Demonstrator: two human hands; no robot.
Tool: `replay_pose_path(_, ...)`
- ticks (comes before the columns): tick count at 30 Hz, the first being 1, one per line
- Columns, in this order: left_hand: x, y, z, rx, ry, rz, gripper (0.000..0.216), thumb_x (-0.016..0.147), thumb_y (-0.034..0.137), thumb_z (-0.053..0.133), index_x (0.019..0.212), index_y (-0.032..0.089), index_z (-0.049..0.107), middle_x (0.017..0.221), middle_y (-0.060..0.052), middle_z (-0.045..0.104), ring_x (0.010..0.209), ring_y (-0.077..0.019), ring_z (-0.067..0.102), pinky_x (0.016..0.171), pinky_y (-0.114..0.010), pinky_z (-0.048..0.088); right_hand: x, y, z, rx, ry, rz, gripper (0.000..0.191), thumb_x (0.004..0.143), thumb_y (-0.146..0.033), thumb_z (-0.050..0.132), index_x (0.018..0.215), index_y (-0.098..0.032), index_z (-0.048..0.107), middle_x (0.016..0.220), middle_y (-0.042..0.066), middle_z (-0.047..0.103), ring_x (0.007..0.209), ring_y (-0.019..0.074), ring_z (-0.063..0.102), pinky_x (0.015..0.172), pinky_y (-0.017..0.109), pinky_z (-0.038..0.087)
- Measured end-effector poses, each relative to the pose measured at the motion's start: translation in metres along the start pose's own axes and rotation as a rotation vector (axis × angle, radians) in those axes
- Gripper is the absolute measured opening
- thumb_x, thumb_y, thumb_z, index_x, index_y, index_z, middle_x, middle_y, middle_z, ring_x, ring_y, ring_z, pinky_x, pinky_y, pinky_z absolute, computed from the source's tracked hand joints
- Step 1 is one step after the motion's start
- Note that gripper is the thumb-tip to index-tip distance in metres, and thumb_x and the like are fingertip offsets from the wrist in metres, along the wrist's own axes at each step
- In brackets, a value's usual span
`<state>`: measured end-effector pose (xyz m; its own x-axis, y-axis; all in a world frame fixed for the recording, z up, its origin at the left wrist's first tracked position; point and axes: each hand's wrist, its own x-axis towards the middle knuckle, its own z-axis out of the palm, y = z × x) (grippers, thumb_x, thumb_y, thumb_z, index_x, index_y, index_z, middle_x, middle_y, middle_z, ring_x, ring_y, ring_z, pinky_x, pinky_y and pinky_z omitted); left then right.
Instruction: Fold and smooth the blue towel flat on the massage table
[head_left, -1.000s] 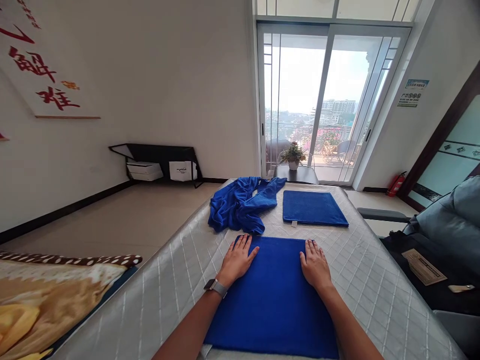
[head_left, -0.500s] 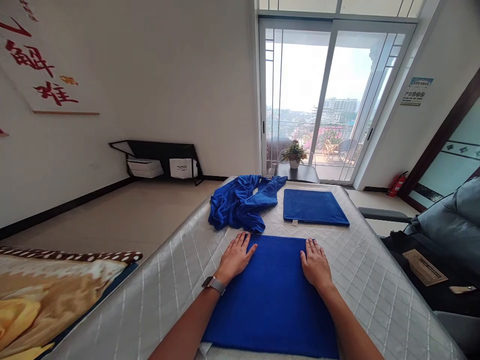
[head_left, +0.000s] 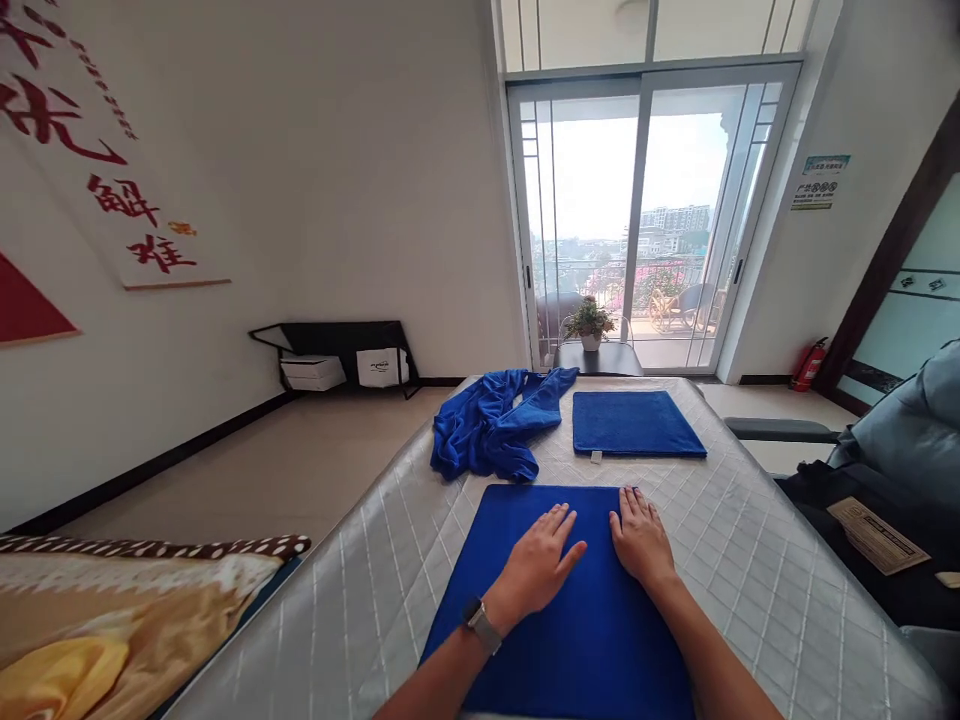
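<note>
Our left hand (head_left: 541, 562) has moved off the left edge of the front blue cloth (head_left: 577, 650) and now lies over its middle, while our right hand (head_left: 643, 535) stays at the right edge, near the far corner. Beneath everything spreads a silver-grey quilted cover (head_left: 750, 580). On it, straight in front of us, we have the front blue cloth: deep, even blue, flat and smooth, with straight edges and square far corners. Its sides run away from us toward the glass door (head_left: 645, 220); foreshortened as it is, we cannot tell for certain which way its long axis lies. Beyond it, to the left, sits a crumpled blue cloth (head_left: 491, 425); to the right, a flat blue piece (head_left: 637, 422). Our left fingers lie close together, thumb held apart; whether they touch the fabric we cannot tell. Our right fingers are together and flat, thumb slightly out. Smallest is a white tag (head_left: 596, 457) at the flat piece's near edge.
</note>
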<state>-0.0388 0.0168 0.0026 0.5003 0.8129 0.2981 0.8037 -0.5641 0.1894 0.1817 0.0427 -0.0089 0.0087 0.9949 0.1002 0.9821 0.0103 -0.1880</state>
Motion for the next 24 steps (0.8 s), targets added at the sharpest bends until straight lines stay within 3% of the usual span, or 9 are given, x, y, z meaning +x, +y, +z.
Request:
replay_pose_path(3, 0.009, 0.045, 0.016, -0.056, -0.083, 0.172, 0.065, 0.106, 0.055, 0.025, 0.163, 0.024, 0.022, 0.167, -0.007, 0.032, 0.154, -0.0218, 0.028, 0.125, -0.042, 0.029, 0.000, 0.003, 0.004, -0.013, -0.003, -0.021, 0.063, 0.101, -0.030, 0.026, 0.160, -0.006, 0.028, 0.167, 0.012, 0.026, 0.157, 0.0237, 0.015, 0.126, 0.044, 0.014)
replay_pose_path(5, 0.026, 0.063, 0.026, -0.091, -0.117, 0.151, 0.069, 0.106, 0.055, 0.018, 0.164, 0.019, 0.015, 0.169, -0.010, 0.025, 0.156, -0.0227, 0.022, 0.126, -0.043, 0.025, -0.002, 0.005, 0.005, -0.037, -0.018, -0.041, 0.063, 0.099, -0.023, 0.027, 0.160, -0.007, 0.029, 0.168, 0.011, 0.024, 0.157, 0.0237, 0.014, 0.125, 0.044, 0.016)
replay_pose_path(9, 0.068, 0.068, 0.037, -0.141, -0.126, 0.061, 0.071, 0.106, 0.054, 0.008, 0.162, 0.014, 0.025, 0.167, -0.013, 0.031, 0.155, -0.0239, 0.024, 0.127, -0.046, 0.022, -0.003, 0.007, 0.005, -0.079, -0.029, -0.052, 0.064, 0.097, -0.020, 0.028, 0.160, -0.012, 0.030, 0.169, 0.007, 0.020, 0.157, 0.0238, 0.013, 0.126, 0.043, 0.013)
replay_pose_path(14, 0.074, 0.039, 0.038, -0.077, -0.118, -0.055, 0.074, 0.104, 0.059, 0.010, 0.158, 0.016, 0.036, 0.165, -0.012, 0.036, 0.155, -0.0245, 0.025, 0.127, -0.047, 0.021, -0.001, 0.005, 0.006, -0.050, -0.019, -0.027, 0.063, 0.100, -0.027, 0.023, 0.160, -0.008, 0.029, 0.169, 0.009, 0.021, 0.157, 0.0237, 0.014, 0.126, 0.044, 0.013)
replay_pose_path(19, 0.042, -0.014, 0.021, -0.002, -0.122, -0.161, 0.076, 0.102, 0.065, 0.013, 0.159, 0.019, 0.034, 0.166, -0.010, 0.034, 0.155, -0.0256, 0.025, 0.127, -0.048, 0.021, 0.001, 0.003, 0.005, -0.025, -0.013, -0.011, 0.065, 0.102, -0.035, 0.022, 0.160, -0.007, 0.027, 0.168, 0.011, 0.022, 0.157, 0.0232, 0.013, 0.126, 0.044, 0.010)
replay_pose_path(24, 0.009, -0.073, 0.001, 0.102, -0.081, -0.327, 0.079, 0.102, 0.066, 0.015, 0.159, 0.015, 0.035, 0.165, -0.013, 0.037, 0.154, -0.0288, 0.028, 0.125, -0.050, 0.024, 0.001, 0.004, 0.007, -0.045, -0.018, -0.017, 0.065, 0.102, -0.034, 0.021, 0.160, -0.007, 0.025, 0.168, 0.009, 0.021, 0.157, 0.0221, 0.012, 0.126, 0.044, 0.011)
